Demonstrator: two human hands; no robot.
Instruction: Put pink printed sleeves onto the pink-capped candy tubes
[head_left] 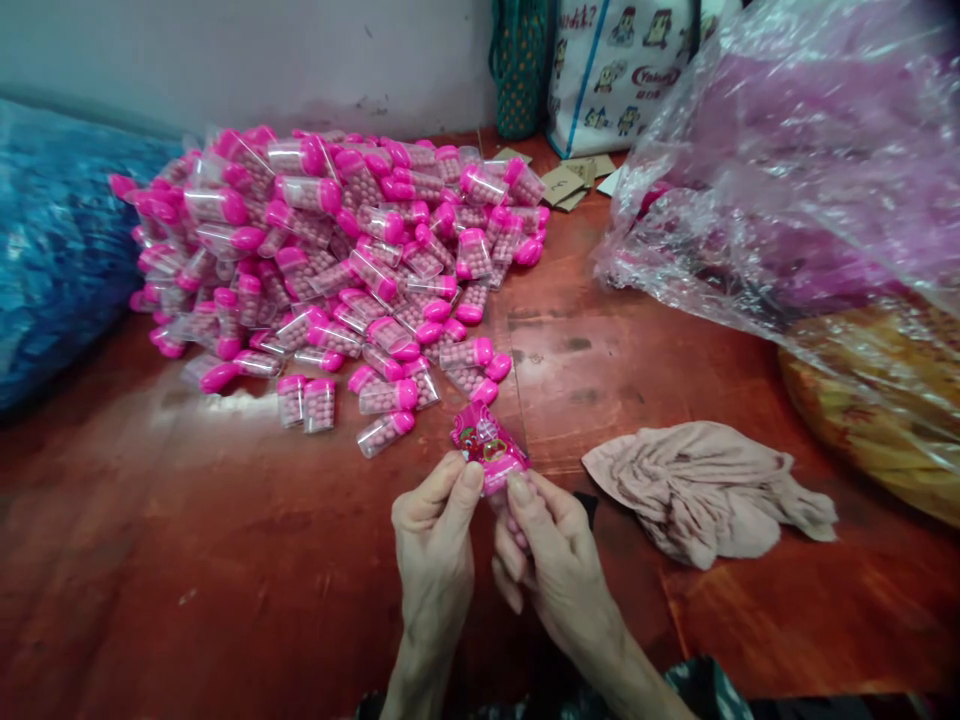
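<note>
My left hand (436,535) pinches a shiny pink printed plastic sleeve (482,432) between thumb and fingertips. My right hand (559,555) is closed around a small clear candy bottle (517,528) filled with pink balls. The sleeve sits at the bottle's pink cap end, where both thumbs nearly meet; whether it is fully around the cap I cannot tell. Fingers cover part of the bottle. Just beyond my hands lies a large heap of similar pink-capped candy bottles (367,260), with a single bottle (385,434) lying closest to my left hand.
A crumpled beige cloth (705,485) lies right of my hands on the reddish table (247,560). A blue plastic bag (67,240) bulges at the left. Clear plastic with pink contents (795,180) fills the far right. Cardboard pieces (566,185) and a printed white bag (622,80) are behind.
</note>
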